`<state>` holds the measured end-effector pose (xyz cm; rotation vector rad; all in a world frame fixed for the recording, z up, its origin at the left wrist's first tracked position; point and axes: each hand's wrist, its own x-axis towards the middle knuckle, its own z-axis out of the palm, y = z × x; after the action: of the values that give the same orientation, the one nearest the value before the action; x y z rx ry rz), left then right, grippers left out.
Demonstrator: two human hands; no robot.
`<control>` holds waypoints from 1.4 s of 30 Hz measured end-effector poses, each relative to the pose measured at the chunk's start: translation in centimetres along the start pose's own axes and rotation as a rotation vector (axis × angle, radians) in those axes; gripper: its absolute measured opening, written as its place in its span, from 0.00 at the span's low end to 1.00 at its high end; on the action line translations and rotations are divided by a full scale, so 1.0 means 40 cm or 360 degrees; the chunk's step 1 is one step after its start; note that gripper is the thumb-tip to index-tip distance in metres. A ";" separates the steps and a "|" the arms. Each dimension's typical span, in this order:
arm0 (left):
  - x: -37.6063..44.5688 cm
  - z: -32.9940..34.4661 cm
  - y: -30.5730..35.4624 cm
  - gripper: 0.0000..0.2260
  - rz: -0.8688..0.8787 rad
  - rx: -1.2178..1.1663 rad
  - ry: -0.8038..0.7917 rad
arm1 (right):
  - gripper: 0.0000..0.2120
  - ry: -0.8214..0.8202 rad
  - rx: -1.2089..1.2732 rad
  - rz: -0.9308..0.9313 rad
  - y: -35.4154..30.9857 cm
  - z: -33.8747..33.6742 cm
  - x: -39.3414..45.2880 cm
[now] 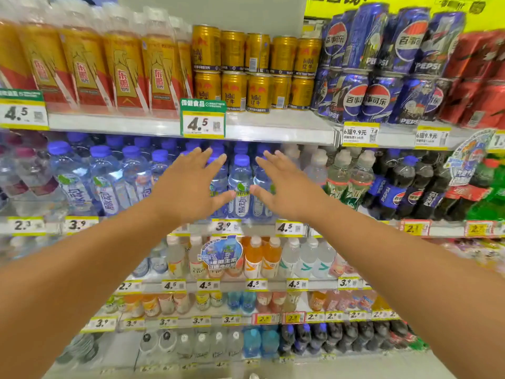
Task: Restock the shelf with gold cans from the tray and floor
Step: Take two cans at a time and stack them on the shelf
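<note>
Hands, left [188,187] and right [287,187], spread empty below stacked gold cans [255,71]

A: What is sitting on the top shelf [273,127]?

B: Gold cans [257,72] are standing there in two stacked layers, just behind a green and yellow price tag [202,119]. Wrapped packs of gold and red bottles [120,72] are standing just beside them on the left, and blue cola can packs [382,69] are touching them on the right, with red packs [481,77] further right.

A: And the shelf under it?

B: Clear bottles with purple caps [109,181] are crowding it, and dark cola bottles [404,187] are filling its right part. Lower shelves are carrying smaller bottles; their labels are too blurred to read.
</note>
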<state>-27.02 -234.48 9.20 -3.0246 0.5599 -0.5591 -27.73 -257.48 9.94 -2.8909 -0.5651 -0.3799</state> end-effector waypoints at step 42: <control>-1.260 2.170 0.034 0.38 -0.0456 -0.0155 -0.0839 | 0.37 -0.0776 0.0306 -0.0022 -0.081 2.355 -0.805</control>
<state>-41.14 -222.43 -89.45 -3.1625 0.1302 0.2801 -37.59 -245.45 -88.43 -2.7856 -0.6472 0.3727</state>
